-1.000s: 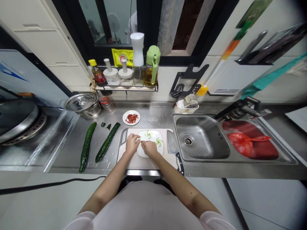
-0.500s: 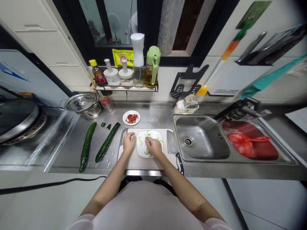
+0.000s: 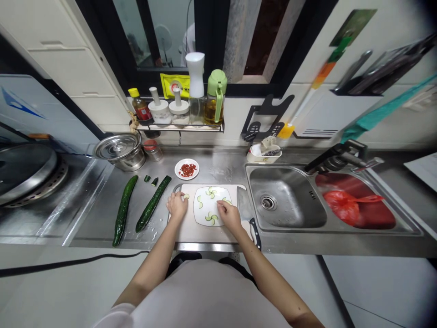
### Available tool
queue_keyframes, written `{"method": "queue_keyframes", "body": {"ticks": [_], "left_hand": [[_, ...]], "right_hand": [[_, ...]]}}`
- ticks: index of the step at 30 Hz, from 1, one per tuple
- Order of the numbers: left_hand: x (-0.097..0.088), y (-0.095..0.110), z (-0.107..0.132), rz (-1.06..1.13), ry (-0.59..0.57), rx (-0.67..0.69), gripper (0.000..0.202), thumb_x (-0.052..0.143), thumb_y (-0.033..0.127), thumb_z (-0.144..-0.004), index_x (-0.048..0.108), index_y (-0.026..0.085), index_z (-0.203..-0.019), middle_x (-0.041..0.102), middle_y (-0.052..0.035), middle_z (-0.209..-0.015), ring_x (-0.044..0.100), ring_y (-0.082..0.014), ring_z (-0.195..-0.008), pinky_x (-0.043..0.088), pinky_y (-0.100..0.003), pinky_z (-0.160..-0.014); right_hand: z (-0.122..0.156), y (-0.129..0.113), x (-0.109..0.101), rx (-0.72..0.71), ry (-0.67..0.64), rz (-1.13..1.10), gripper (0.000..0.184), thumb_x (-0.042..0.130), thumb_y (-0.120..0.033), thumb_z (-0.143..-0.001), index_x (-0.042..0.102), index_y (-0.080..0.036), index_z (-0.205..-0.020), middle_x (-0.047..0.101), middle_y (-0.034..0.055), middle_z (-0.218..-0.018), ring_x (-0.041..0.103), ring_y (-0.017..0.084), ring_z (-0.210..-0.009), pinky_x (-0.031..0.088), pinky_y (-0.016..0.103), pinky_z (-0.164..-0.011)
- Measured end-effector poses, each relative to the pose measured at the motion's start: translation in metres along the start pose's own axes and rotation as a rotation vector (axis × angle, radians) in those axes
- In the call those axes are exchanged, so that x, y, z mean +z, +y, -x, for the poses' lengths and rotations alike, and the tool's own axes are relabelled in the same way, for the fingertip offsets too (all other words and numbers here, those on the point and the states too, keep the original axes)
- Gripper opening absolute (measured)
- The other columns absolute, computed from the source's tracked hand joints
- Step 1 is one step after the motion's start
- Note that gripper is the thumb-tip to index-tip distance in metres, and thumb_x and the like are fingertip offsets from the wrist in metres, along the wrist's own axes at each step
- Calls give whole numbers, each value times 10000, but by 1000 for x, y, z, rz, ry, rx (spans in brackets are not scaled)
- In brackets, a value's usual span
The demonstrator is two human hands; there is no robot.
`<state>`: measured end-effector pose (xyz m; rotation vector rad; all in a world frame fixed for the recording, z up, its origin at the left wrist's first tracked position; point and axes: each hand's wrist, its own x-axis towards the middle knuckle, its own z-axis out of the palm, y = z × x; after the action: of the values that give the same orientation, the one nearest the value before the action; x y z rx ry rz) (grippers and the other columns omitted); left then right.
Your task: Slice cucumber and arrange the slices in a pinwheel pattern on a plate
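A white square plate [image 3: 204,207] lies on the cutting board [image 3: 191,233], with thin cucumber slices [image 3: 211,218] set out in curved, flower-like groups. Over the plate's right side is my right hand [image 3: 231,217], its fingers pinched together; whatever is between them is too small to make out. My left hand [image 3: 177,207] rests on the board left of the plate, fingers spread, with a pale cucumber slice [image 3: 186,196] by its fingertips. A knife [image 3: 244,205] lies along the board's right side, its black handle toward me. Two whole cucumbers, the nearer one [image 3: 153,205] beside the board, lie to the left.
Behind the board sits a small plate of chopped red pieces [image 3: 187,170]. Two cucumber ends [image 3: 154,181] lie near a lidded steel pot [image 3: 119,150]. A condiment rack [image 3: 180,127] hangs at the back. To the right is a double sink [image 3: 290,200] holding a red plastic bag [image 3: 343,207].
My right hand has moved from the middle of the plate to its right side. My left hand has shifted slightly left and lowered onto the board, its fingers more spread.
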<state>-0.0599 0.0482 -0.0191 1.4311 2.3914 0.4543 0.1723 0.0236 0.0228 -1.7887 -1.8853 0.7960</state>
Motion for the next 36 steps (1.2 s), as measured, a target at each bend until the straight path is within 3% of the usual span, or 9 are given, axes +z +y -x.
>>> {"method": "queue_keyframes", "body": {"ticks": [5,11,18,25,36], "left_hand": [[4,1,-1,48,13,55,214,545,249,-811,648,226,-997,623,-114,-1040,549,-303,-1042,398,-472,-913],[2,3,-4,-4,13,4,251,587,280,-774,647,222,-1011,623,-129,-1059,560,-323,-1055,409,-475,-903],[6,1,-7,25,-2,45,187,556,230,-788,637,217,-957,641,-105,-1011,585,-286,-1025,417,-447,-909],[10,-2,-15,109,-38,-3,297,582,204,-759,618,219,-1054,667,-79,-984,618,-241,-982,432,-374,-892],[13,-5,-16,103,-29,22,171,588,193,-741,659,217,-895,647,-75,-973,609,-225,-940,435,-367,-880]], "right_hand": [[5,0,-3,10,-4,2,395,408,-365,-901,720,-205,-1083,695,32,-709,625,180,-689,434,254,-664],[9,-1,-5,12,-10,-31,400,413,-361,-895,721,-194,-1086,674,24,-672,606,173,-654,419,250,-640],[11,-1,-3,11,-19,-56,404,408,-357,-893,720,-188,-1086,688,28,-701,612,173,-664,425,250,-639],[12,1,-2,11,-17,-54,397,410,-360,-898,718,-190,-1082,709,37,-748,631,179,-696,438,253,-652],[13,0,-2,12,-25,-64,371,433,-341,-887,724,-192,-1061,724,38,-790,640,177,-719,451,251,-676]]}}
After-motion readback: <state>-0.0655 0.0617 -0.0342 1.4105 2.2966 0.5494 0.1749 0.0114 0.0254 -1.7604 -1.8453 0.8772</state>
